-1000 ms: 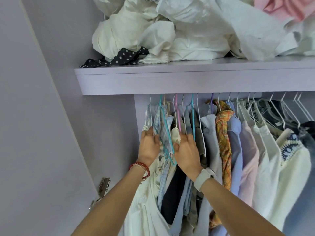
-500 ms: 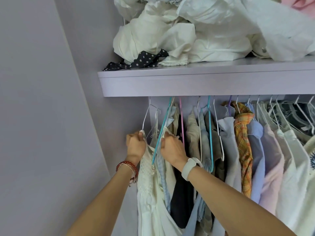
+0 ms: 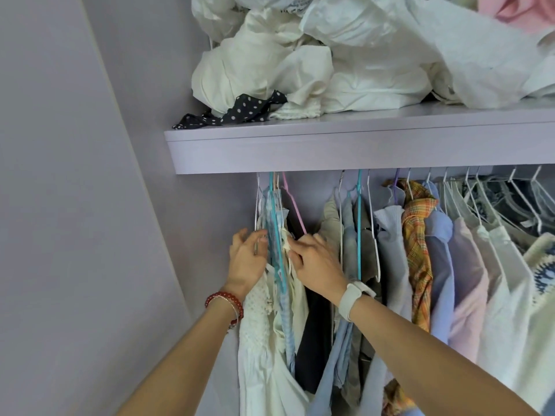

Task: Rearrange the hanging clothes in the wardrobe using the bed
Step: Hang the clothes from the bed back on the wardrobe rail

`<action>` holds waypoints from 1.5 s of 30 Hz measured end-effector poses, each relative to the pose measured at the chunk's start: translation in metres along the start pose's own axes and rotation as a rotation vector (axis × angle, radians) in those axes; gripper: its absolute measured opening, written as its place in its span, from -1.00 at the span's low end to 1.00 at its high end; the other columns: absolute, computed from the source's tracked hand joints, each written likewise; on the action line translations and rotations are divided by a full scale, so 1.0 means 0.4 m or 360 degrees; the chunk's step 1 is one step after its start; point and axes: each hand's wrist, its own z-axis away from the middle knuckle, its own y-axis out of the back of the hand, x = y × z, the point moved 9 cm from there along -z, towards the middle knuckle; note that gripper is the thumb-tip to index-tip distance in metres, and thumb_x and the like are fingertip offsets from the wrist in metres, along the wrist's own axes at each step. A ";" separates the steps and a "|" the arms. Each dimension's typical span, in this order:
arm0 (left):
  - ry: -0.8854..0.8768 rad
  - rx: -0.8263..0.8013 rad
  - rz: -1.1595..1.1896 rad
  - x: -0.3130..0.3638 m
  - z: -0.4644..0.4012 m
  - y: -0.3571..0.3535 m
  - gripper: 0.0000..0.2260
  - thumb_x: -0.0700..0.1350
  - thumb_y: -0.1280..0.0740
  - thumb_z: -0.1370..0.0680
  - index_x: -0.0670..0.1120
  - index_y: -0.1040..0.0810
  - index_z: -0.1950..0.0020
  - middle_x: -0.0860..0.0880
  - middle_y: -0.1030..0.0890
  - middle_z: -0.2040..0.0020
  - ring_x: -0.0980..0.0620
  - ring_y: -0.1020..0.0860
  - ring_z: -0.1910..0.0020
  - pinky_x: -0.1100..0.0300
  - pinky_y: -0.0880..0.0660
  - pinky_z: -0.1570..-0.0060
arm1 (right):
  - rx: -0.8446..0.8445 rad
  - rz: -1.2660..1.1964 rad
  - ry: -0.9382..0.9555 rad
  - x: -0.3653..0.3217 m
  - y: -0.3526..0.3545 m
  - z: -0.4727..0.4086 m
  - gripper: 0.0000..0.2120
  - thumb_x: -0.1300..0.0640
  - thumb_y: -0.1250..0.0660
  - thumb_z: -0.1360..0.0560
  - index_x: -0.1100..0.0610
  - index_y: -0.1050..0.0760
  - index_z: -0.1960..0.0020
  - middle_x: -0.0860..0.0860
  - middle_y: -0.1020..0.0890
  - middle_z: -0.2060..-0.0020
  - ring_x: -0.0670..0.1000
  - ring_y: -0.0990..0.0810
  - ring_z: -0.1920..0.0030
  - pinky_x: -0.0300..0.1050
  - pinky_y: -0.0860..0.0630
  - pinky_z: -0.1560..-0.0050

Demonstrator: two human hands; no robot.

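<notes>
Compared with half a second ago, we are bunching the leftmost garments (image 3: 270, 295) tighter at 9 o'clock of the rail, widening the gap beside the pink hanger (image 3: 295, 205). Our left hand (image 3: 247, 259) is pressing the bundle with fingers loosely spread; our right hand (image 3: 318, 262) is pinching cream fabric against the teal hanger (image 3: 274, 235). The white, pale-blue and cream pieces are hanging under the lilac shelf (image 3: 330, 151), at the row's far left.

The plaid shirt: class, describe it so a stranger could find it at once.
Look under the lilac shelf at the hanging row. Right of the person's right hand, the plaid shirt hangs among pale plain garments; it alone is orange-and-yellow checked.
</notes>
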 end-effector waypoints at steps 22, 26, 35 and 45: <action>0.0253 0.0083 -0.0056 0.053 -0.030 -0.071 -0.63 -0.18 -0.15 -0.58 -0.18 -0.27 -0.40 -0.21 -0.32 -0.35 -0.21 -0.38 -0.26 0.09 -0.32 -0.21 | 0.0379 -0.0446 -0.0534 0.119 0.045 0.004 -0.71 0.14 -0.05 -0.59 0.25 -0.50 -0.04 0.22 -0.63 0.10 0.26 -0.56 0.07 0.07 -0.46 0.11; 0.0243 0.0116 -0.0031 0.046 -0.032 -0.070 -0.64 -0.23 -0.13 -0.58 -0.20 -0.27 -0.38 -0.22 -0.33 -0.33 -0.22 -0.37 -0.26 0.09 -0.31 -0.20 | 0.0535 -0.0568 -0.0458 0.106 0.052 0.015 -0.75 0.20 -0.09 -0.58 0.27 -0.52 0.01 0.24 -0.63 0.15 0.26 -0.56 0.11 0.09 -0.48 0.14; 0.0230 0.0192 0.0097 0.051 -0.034 -0.101 -0.68 -0.26 -0.18 -0.55 -0.26 -0.30 -0.30 -0.25 -0.38 -0.27 -0.20 -0.38 -0.23 0.12 -0.28 -0.19 | 0.0682 -0.0758 -0.0509 0.156 0.093 0.014 -0.76 0.27 -0.11 -0.56 0.30 -0.54 0.05 0.24 -0.63 0.21 0.23 -0.55 0.18 -0.03 -0.45 0.15; -0.0068 0.0071 -0.0307 0.090 -0.026 -0.090 -0.58 -0.28 -0.13 -0.56 -0.06 -0.23 -0.40 -0.16 -0.22 -0.32 -0.22 -0.49 0.15 0.03 -0.45 0.08 | 0.0286 -0.0701 -0.0568 0.166 0.012 -0.012 -0.74 0.21 -0.08 -0.57 0.24 -0.53 0.00 0.19 -0.62 0.03 0.19 -0.54 -0.01 -0.12 -0.37 0.11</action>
